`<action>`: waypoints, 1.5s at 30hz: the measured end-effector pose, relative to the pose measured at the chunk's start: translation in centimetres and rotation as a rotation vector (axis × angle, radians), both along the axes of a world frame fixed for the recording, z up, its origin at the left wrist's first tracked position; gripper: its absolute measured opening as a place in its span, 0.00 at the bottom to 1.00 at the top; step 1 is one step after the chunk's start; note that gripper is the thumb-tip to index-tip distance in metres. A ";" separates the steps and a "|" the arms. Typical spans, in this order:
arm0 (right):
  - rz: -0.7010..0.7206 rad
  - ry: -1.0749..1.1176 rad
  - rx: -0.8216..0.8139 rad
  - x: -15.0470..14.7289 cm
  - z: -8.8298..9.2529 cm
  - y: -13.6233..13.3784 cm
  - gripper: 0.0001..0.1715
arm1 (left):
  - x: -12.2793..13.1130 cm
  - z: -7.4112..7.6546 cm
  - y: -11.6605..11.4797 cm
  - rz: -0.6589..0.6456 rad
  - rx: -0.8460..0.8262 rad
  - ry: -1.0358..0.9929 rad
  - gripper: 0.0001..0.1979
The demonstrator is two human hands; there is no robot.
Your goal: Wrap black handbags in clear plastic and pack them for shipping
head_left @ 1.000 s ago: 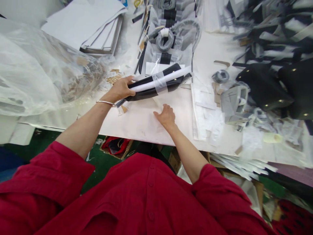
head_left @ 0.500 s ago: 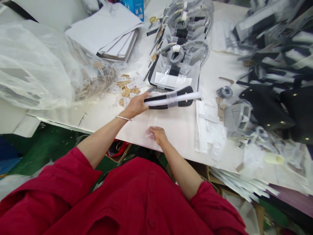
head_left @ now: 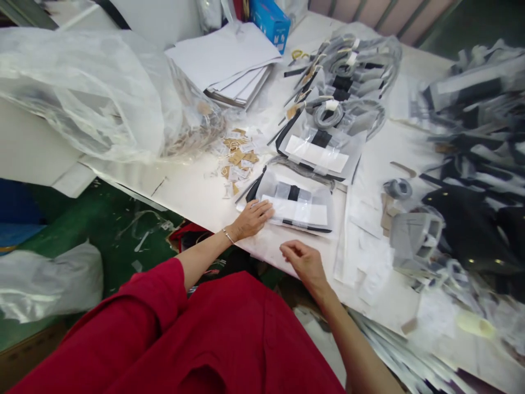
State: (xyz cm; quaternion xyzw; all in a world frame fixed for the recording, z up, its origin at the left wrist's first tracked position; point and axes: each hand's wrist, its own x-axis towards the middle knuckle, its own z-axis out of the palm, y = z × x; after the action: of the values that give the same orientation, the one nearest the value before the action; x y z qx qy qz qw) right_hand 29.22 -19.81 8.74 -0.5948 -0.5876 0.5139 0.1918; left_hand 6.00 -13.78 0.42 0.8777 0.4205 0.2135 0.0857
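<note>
A flat black bag (head_left: 294,225) lies on the white table, mostly covered by a translucent sheet, with a white strip, a black band and clear plastic on top. My left hand (head_left: 251,219) rests on its near left corner, fingers stretched out and lying flat. My right hand (head_left: 304,264) hovers at the table's front edge, to the right and nearer to me, apart from the bag. Its fingers are curled with thumb and forefinger close together; whatever may be inside them is hidden. Just behind lies a similar bag (head_left: 318,150) with a coiled grey cord (head_left: 328,113).
Brown tags (head_left: 238,157) are scattered left of the bags, beside a big clear plastic bag (head_left: 123,98). A paper stack (head_left: 229,54) and a blue box (head_left: 270,24) stand behind. On the right are a tape dispenser (head_left: 416,238) and a heap of black bags (head_left: 463,230).
The bag, held up edge-on in my left hand before, now lies flat on the table. My right hand's crumpled clear plastic no longer shows. The view has shifted left.
</note>
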 end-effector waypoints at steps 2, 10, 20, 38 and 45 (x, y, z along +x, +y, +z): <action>0.089 -0.137 0.440 -0.4 0.8 2.7 0.11 | 0.0 0.4 0.0 -0.002 -0.005 -0.010 0.20; 0.398 -0.335 0.854 -2.4 -4.6 7.0 0.17 | 0.1 0.5 0.0 0.045 -0.024 -0.087 0.15; 0.234 -0.227 0.862 -3.0 -5.7 6.2 0.12 | -0.1 0.8 -0.2 0.035 -0.097 -0.153 0.15; 0.663 -0.325 0.717 -3.5 -7.3 -2.3 0.34 | 0.4 1.7 0.5 0.087 -0.254 -0.216 0.11; 0.425 -0.216 0.725 -5.5 -8.8 -2.5 0.09 | 1.2 2.1 0.6 0.157 -0.251 -0.205 0.06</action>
State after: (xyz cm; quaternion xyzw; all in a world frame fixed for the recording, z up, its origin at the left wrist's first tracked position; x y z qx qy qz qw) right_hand 23.69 -22.30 -0.08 -0.4051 -0.8562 0.2374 0.2156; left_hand 7.22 -13.16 2.51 0.7982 0.5001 0.2538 0.2199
